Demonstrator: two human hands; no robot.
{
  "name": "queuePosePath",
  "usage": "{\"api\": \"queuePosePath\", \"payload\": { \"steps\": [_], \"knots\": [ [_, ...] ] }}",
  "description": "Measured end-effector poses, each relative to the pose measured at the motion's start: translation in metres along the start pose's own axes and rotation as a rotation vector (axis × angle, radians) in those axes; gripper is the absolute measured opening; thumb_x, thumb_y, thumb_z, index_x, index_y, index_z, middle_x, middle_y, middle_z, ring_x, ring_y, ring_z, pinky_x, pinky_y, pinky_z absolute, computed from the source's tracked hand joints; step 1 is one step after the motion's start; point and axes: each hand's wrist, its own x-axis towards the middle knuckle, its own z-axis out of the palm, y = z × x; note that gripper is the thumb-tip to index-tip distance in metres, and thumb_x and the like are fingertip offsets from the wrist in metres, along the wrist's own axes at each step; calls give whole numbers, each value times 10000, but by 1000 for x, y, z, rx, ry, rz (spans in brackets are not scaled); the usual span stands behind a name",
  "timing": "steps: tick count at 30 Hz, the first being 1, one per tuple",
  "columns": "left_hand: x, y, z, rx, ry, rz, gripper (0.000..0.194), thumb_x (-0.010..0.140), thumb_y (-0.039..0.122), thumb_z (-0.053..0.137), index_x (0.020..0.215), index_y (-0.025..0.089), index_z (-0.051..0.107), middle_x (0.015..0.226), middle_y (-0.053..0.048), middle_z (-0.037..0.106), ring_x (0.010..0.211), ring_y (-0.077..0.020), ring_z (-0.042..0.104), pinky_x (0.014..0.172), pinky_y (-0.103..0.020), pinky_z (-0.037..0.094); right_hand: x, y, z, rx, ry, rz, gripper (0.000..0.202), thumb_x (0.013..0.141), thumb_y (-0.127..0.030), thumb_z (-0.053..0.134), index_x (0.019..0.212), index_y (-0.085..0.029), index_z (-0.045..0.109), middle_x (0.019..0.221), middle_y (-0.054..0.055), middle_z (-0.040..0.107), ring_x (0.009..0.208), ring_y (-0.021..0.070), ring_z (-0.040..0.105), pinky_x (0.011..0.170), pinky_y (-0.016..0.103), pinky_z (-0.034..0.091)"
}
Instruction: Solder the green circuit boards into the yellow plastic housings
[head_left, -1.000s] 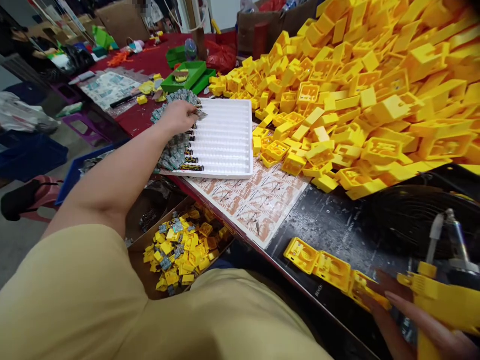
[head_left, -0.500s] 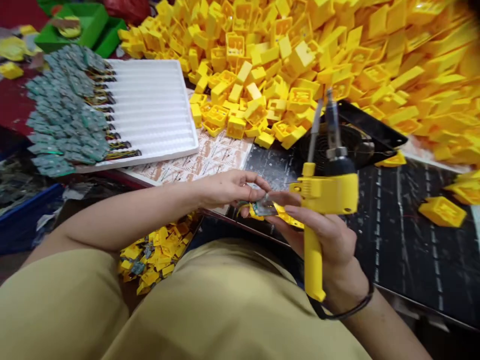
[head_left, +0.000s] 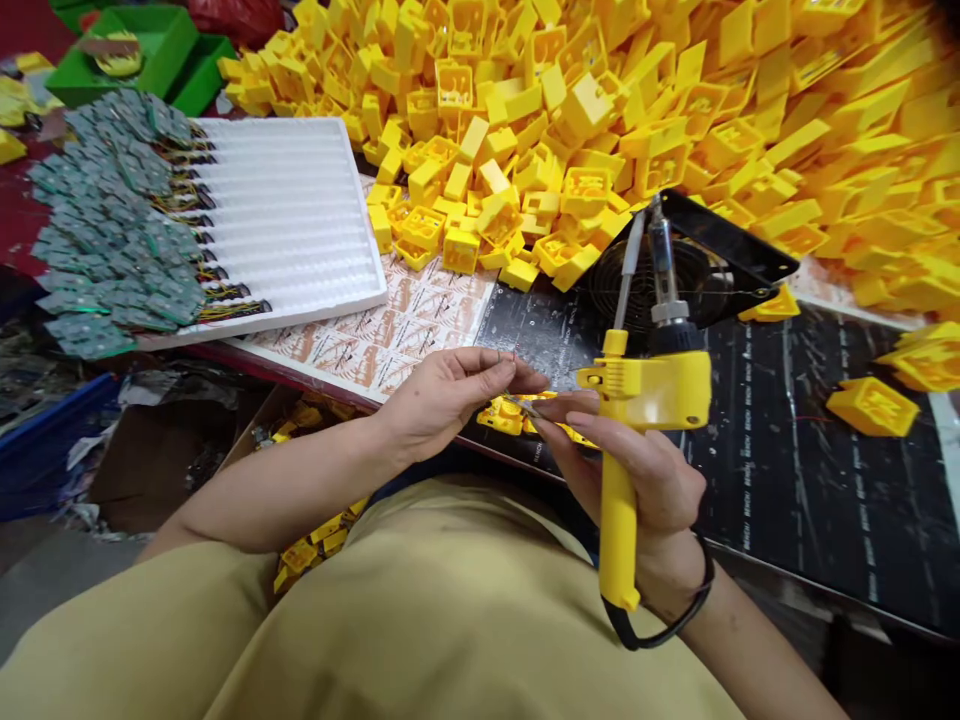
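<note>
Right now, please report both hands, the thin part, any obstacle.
Left hand: fingers at thin part, grip unclear. Right hand: holding yellow gun-shaped tool, fingertips at part. Thin part: between hands, seen nearly edge-on. Possible obstacle: yellow cases close by.

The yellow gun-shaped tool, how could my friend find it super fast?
Find the huge heap of yellow plastic boxes along the picture's top. Come down from its middle to the person's right hand, which holds the yellow plastic gun-shaped tool. Unlike the boxes, it has a long straight handle and two thin prongs pointing up.

Smooth plast. tool point(head_left: 654, 390), shiny metal-look barrel point(head_left: 663, 265), matt foam tray point(head_left: 289, 220), semi-gloss plast. housings point(head_left: 589, 108)
</note>
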Motion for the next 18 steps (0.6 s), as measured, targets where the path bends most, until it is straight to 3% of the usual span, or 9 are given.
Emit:
{"api": "queuePosePath", "payload": {
  "steps": [3,5,7,9,12,16,18],
  "knots": [
    [1,4,-3,19,24,48,336,609,423,894,736,160,728,704,11,708,692,-93,668,727,-213,525,0,-1,2,-11,-7,3,413,787,-102,794,1120,-205,573,854,-7,722,711,148,701,663,207,573],
    [2,18,-14,268,9,95,292,676,414,845,770,160,735,614,31,653,557,-64,594,562,-171,457,0,2,1,13,-85,41,400,816,-177,785,1146,-200,560,945,33,723,805,171,708,731,240,584],
    [3,32,-27,666,-62,123,177,770,326,759,818,156,746,580,34,630,495,-61,543,485,-168,387,-2,9,1,42,-192,79,453,843,-304,765,1207,-187,523,1121,108,685,991,228,684,876,343,578],
    [4,40,-37,1083,-153,167,112,815,215,684,877,146,746,621,21,660,535,-78,574,517,-179,399,-4,16,5,49,-294,80,512,862,-393,733,1261,-186,486,1192,135,650,1082,263,647,988,442,525],
    [7,36,-44,1502,-233,280,138,836,135,640,944,122,725,746,-16,716,672,-112,643,646,-205,452,-7,23,14,29,-391,38,419,910,-294,689,1264,-206,483,1130,98,673,983,229,674,1063,481,457],
    [11,21,-43,1626,-257,307,109,849,144,624,888,117,722,806,-51,729,754,-156,659,725,-251,457,-4,23,11,10,-357,22,423,888,-268,719,1251,-216,510,1137,80,676,941,222,680,1078,496,434],
    [13,17,-42,1667,-250,308,123,856,173,617,904,134,724,814,-40,729,765,-159,662,735,-252,459,-1,19,-4,40,-275,68,378,863,-263,748,1196,-236,570,1023,31,704,869,195,690,937,378,539]
  ]
}}
